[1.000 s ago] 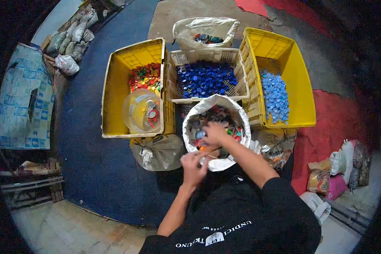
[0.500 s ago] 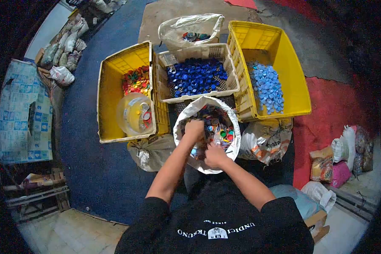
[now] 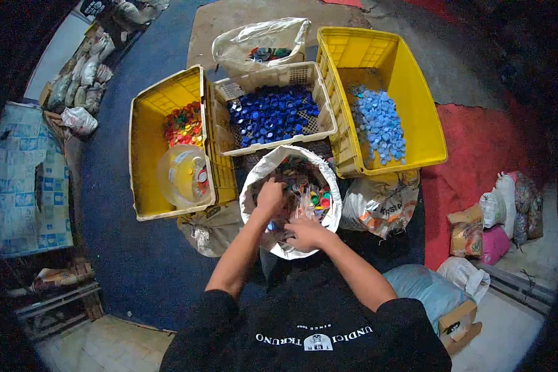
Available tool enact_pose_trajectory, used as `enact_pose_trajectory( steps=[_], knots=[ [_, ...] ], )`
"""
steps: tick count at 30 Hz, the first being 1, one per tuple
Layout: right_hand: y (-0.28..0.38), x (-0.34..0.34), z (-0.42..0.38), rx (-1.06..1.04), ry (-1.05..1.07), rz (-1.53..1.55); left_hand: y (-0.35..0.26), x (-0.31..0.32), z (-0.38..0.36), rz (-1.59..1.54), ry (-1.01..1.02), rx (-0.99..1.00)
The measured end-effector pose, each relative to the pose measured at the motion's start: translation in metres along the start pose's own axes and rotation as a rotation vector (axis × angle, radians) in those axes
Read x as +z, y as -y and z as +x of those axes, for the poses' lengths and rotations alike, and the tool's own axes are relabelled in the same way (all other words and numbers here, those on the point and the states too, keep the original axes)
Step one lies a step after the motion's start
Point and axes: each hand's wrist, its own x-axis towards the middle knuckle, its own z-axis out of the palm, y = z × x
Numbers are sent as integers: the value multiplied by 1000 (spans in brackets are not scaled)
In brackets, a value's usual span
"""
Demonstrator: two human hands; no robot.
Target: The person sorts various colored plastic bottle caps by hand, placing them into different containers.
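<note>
A white woven sack (image 3: 333, 208) with a rolled-down rim stands in front of me, holding mixed bottle caps (image 3: 320, 198) in red, green, orange and dark colours. Both hands reach inside it. My left hand (image 3: 271, 198) is on the left side among the caps, its fingers bent down and smeared by motion. Near the front rim, my right hand (image 3: 310, 234) points left over the caps with its fingers apart. A piece of clear plastic (image 3: 305, 204) lies between the hands. Anything under the left fingers is hidden.
Behind the sack stands a white crate (image 3: 279, 146) of dark blue caps. A yellow bin (image 3: 144, 155) at left holds red and yellow caps and a clear plastic container (image 3: 181, 177). The right yellow bin (image 3: 418, 118) holds light blue caps. Filled sacks (image 3: 381, 208) flank mine.
The whole view has shifted slightly left. Within the sack, my left hand has moved a little down, and my right hand's fingers have spread toward the left.
</note>
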Motion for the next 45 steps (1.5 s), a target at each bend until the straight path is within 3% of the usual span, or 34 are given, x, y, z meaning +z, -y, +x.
enact_pose_trajectory(
  steps=[1,3,4,6,8,9,10,16,18,20,22,24,26,30,33,36,37,39,41,43,44,45],
  knots=[
    [4,-11,-8,0,-2,2,-7,-10,-8,2,1,2],
    [9,-32,-25,-7,8,-114,-18,-28,-26,-538,-41,-222],
    [9,-42,-29,-13,13,-116,-25,-37,-35,-538,-43,-230],
    [6,-55,-34,-50,-236,-4,-42,-52,-54,-747,-158,-374],
    [-22,-38,-9,-16,-451,624,-50,-44,-63,-784,-338,-345],
    [-21,-42,-7,12,-495,764,-51,-34,-66,-850,-376,-358],
    [-19,-42,-2,30,-489,990,-51,-25,-67,-916,-416,-367],
    [-21,-20,22,-65,-466,1024,-63,-48,-73,-702,-427,-244],
    [-22,-13,24,41,-450,1429,-66,-57,-71,-684,-427,-47],
    [-25,-15,20,-17,-442,1468,-64,-63,-75,-725,-322,-73],
    [-17,-27,4,-21,-257,1593,-54,-59,-78,-780,-200,-77],
    [-16,-32,-4,90,-212,1528,-50,-56,-81,-779,-213,-15],
    [-12,-38,-15,139,-161,1556,-53,-59,-85,-892,-98,-117],
    [-30,-19,3,60,-118,1736,-63,-71,-80,-846,-204,8],
    [-20,-26,0,149,-297,1695,-59,-65,-78,-586,-362,118],
    [-25,-22,4,164,-446,1636,-55,-65,-76,-631,-349,57],
    [-30,-16,9,154,-490,1633,-51,-66,-77,-711,-298,-84],
    [-35,-10,12,161,-587,1381,-45,-65,-79,-866,-263,-293],
    [-38,-6,17,148,-638,1294,-37,-67,-82,-845,-291,-264],
    [-40,-11,23,72,-575,835,-31,-68,-85,-798,-343,-213],
    [-39,-18,30,69,-569,829,-30,-67,-86,-800,-350,-218],
    [-36,-29,42,46,-548,497,-29,-66,-87,-805,-341,-241]
  ],
)
